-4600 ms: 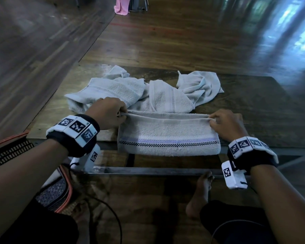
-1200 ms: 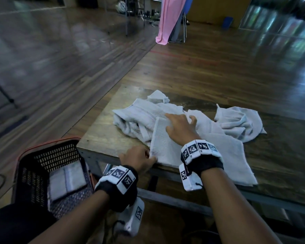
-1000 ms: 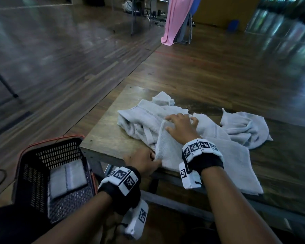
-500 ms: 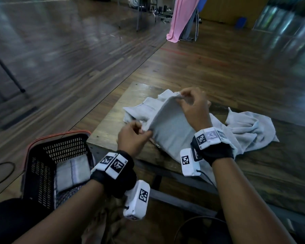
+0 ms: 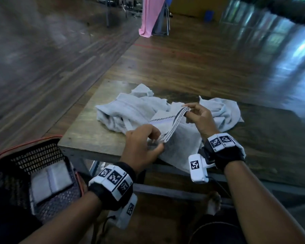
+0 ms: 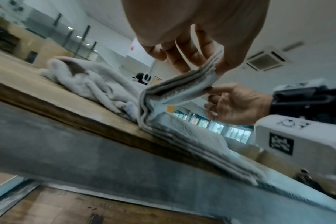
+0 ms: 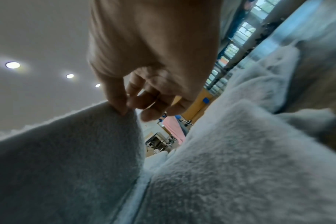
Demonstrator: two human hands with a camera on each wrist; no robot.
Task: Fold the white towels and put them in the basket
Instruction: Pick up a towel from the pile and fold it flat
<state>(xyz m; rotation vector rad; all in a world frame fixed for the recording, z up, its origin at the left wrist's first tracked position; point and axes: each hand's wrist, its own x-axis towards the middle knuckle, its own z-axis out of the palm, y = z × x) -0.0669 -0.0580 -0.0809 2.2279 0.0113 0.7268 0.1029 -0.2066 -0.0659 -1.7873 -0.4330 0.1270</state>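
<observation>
Pinching the two ends of a folded white towel's (image 5: 176, 138) layered edge at frame centre: left hand (image 5: 142, 147) clamped on the near corner, right hand (image 5: 200, 118) clamped on the far corner, both lifting that edge off the worktop (image 5: 88, 134). Trailing over the worktop's front rim, the rest of the towel. Lying crumpled just behind, more white towels (image 5: 130, 110). Sitting at lower left, a black basket (image 5: 33, 155) holding one folded towel (image 5: 49, 180).
</observation>
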